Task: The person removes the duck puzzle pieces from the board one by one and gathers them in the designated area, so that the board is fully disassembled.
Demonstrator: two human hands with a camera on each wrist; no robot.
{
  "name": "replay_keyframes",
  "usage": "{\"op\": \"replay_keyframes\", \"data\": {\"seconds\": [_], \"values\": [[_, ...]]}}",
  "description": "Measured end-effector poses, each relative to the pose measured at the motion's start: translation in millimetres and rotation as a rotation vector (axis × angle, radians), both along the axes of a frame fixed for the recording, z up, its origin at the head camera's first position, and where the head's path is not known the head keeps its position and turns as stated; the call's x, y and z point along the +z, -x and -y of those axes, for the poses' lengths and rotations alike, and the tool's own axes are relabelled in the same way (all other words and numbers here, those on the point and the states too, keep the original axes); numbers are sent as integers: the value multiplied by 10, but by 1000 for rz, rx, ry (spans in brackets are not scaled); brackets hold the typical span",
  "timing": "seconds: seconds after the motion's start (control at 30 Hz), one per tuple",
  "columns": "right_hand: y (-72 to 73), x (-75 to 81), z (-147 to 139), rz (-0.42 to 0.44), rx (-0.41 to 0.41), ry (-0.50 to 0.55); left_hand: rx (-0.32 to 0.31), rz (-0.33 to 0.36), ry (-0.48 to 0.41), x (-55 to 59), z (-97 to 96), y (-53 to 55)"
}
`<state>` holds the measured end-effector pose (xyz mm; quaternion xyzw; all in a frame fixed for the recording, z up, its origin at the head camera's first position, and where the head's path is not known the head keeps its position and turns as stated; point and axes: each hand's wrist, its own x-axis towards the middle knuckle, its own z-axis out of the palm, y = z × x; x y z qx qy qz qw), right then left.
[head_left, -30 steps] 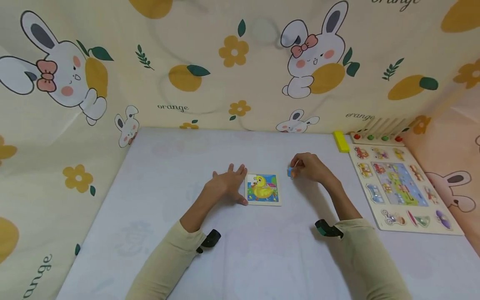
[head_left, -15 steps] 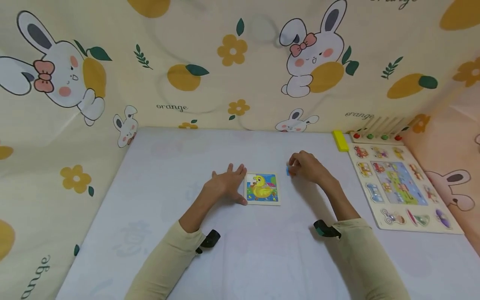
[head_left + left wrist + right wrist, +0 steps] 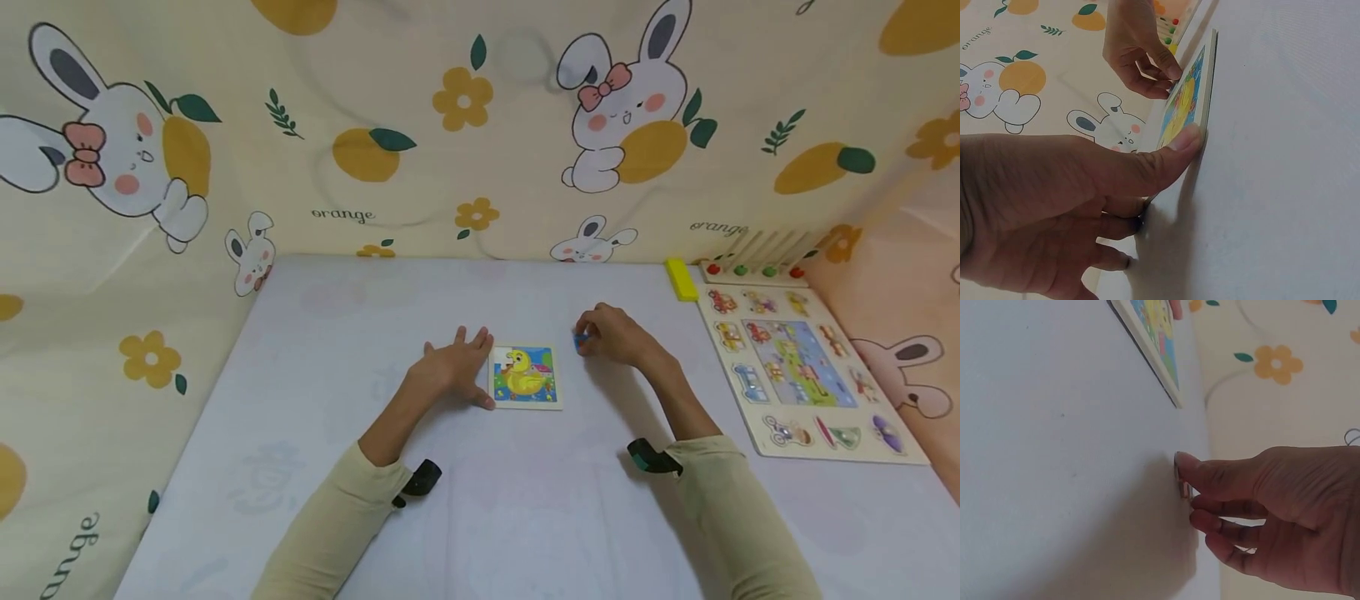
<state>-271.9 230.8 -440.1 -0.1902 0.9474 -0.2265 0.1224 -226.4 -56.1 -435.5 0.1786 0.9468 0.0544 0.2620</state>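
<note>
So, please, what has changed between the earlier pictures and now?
The bare right hand has shifted slightly left; the small blue piece it holds shows less. The bare left hand stays at the left edge of the square yellow-duck puzzle, both unmoved.

Layout about the duck puzzle [image 3: 527,377], on the table [image 3: 525,500].
Left hand [image 3: 452,368] at nine o'clock, touching; right hand [image 3: 613,335], two; large puzzle board [image 3: 823,414], three; peg rack [image 3: 754,279], behind that board.

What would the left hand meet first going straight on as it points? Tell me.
Most likely the duck puzzle: the left hand rests at its left edge, though depth is hard to judge.
</note>
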Motion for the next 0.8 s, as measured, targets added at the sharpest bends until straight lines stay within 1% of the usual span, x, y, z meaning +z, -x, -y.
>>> {"op": "replay_keyframes", "data": {"seconds": [0.2,0.4,0.5,0.63,0.8], "values": [[13,-3,1,27,-17,-26,-5,-4,0,-10,-11,3],[22,10,12,9,-8,-34,12,11,-1,18,-9,24],[22,9,17,12,-20,-42,18,17,-5,20,-10,28],[3,7,7,25,-45,-46,8,12,-16,8,-17,15],[-9,-6,1,11,-28,-31,8,8,-6,14,-15,-2]]}}
